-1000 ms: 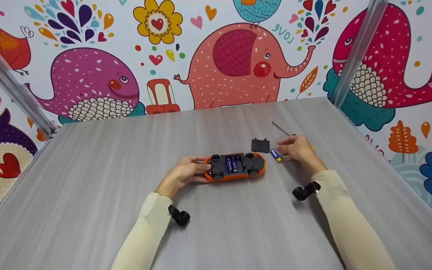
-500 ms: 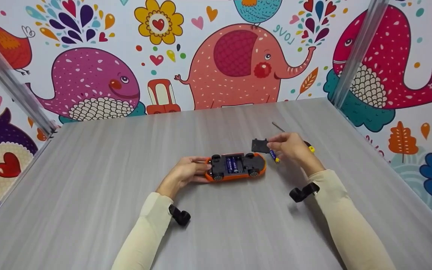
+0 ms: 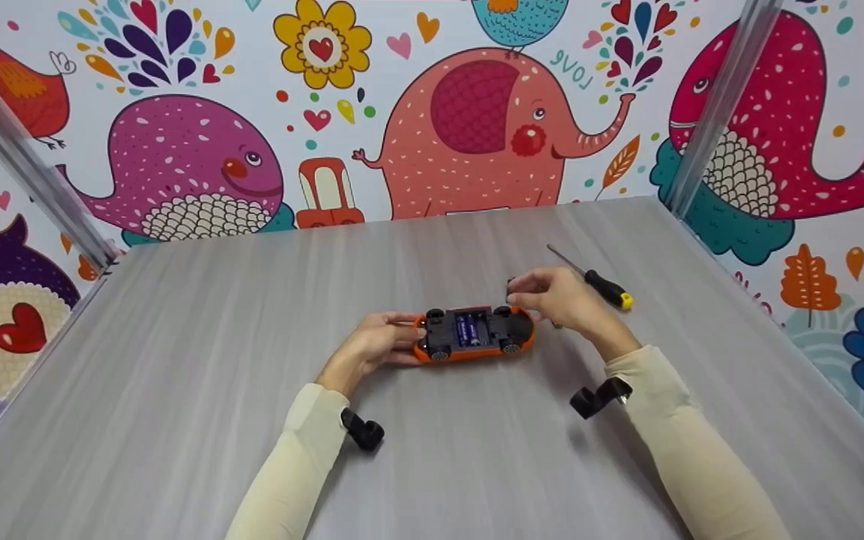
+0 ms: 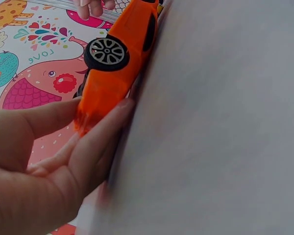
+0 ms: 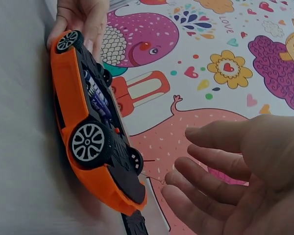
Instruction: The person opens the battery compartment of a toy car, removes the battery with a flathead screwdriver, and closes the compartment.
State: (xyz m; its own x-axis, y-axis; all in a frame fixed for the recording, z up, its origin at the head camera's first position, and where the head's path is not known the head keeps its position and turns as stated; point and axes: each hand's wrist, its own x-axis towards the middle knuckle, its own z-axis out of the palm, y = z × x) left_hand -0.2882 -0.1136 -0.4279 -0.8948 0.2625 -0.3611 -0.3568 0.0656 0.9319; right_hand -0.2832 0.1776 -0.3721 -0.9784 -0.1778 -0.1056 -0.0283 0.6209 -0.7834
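Observation:
An orange toy car (image 3: 441, 330) lies upside down, its open battery compartment holding dark blue batteries (image 3: 468, 330). My left hand (image 3: 366, 346) grips one end of the car, thumb on one side and fingers on the other; the left wrist view shows this hold on the orange body (image 4: 105, 85). Beyond the car's other end hovers my right hand (image 3: 567, 301), fingers loosely bent and nothing between them in the right wrist view. Its fingertips are close to the black battery cover (image 5: 135, 224), mostly hidden behind them in the head view. The loose battery is largely covered by this hand.
A screwdriver (image 3: 606, 289) with a black and yellow handle lies right of and behind my right hand. The grey table (image 3: 267, 300) meets a wall (image 3: 229, 45) printed with cartoon animals. Black wrist cameras (image 3: 598, 397) jut inward from both sleeves.
My right hand has moved left from beside the loose battery to the battery cover, hiding most of both and uncovering the screwdriver's handle. My left hand and the car have stayed in place.

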